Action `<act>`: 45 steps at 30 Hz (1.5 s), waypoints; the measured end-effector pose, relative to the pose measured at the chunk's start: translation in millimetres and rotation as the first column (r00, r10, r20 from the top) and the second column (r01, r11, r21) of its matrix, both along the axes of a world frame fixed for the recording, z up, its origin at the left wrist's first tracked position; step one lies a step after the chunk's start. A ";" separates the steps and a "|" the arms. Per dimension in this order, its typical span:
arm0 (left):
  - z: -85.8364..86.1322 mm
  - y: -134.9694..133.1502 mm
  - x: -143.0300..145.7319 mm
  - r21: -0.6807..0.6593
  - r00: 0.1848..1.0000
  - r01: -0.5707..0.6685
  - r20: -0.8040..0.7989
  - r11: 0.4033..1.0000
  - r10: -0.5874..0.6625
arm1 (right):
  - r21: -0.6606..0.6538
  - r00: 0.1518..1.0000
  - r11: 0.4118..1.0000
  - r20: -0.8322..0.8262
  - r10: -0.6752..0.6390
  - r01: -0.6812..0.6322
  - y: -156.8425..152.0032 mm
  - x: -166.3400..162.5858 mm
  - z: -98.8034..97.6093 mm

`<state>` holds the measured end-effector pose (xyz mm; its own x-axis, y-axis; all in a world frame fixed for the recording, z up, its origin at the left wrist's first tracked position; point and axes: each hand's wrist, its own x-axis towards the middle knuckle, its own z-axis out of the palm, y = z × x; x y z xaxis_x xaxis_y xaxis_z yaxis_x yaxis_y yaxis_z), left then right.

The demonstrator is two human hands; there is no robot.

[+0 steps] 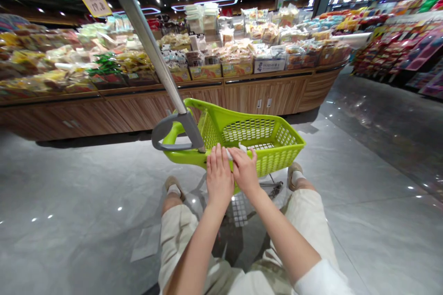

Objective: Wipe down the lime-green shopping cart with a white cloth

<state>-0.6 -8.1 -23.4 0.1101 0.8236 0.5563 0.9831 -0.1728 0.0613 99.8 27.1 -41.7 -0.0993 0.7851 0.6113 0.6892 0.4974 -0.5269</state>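
A green plastic shopping cart basket [242, 115] with perforated sides stands in front of me, between my legs. My left hand [219, 177] lies on its near rim, fingers stretched out and close together. Beside it, my right hand [245, 168] is closed over the same rim with a small white piece [242, 147], like a tissue or wipe, showing at its fingers. Most of that piece is hidden. Just left of my hands, a grey handle-like loop [161, 133] sits at the cart's end, and a metal pole [152, 41] rises from it.
A long wood-panelled display counter [270, 94] piled with packaged food runs across the back, with a yellow price sign [96, 4] above. More stocked shelves [384, 50] stand at the right. Shiny grey floor tiles [86, 193] surround the cart; my shoes are on either side.
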 end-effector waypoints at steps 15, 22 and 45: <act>0.3 -8.9 -6.3 -0.008 1.000 0.013 -0.002 1.000 -0.013 | 0.023 0.946 0.946 -0.018 -0.324 0.324 30.1 131.5 -67.2; -4.3 -6.6 -2.6 0.035 1.000 -0.015 0.004 0.999 0.015 | 0.030 0.997 0.998 0.052 -0.052 0.051 -4.9 3.8 -17.7; -7.3 -8.1 -8.1 0.013 1.000 0.010 0.005 1.000 -0.010 | 0.016 0.997 0.997 0.019 -0.080 0.080 -3.4 16.8 -23.8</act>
<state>-8.7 -16.1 -30.6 0.1152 0.8153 0.5675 0.9809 -0.1834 0.0643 116.6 23.7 -65.5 -0.0484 0.7819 0.6215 0.7371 0.4478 -0.5061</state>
